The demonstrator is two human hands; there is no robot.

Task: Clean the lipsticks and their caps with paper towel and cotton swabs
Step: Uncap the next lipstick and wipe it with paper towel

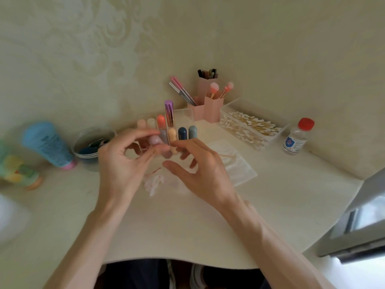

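L hand (123, 161) pinches a lilac lipstick (154, 140) in front of the lipstick row (183, 132). R hand (200, 170) beside it, fingers spread, holding nothing. Stained paper towel (154, 182) on tabletop (187, 226) under both; cotton swabs (250, 126) far right.

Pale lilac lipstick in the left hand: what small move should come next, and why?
Probably the right hand should take hold of the pale lilac rounded lipstick and uncap it. The left hand pinches it, seemingly capped; the right hand hovers open beside it, above the red-stained crumpled paper towel.
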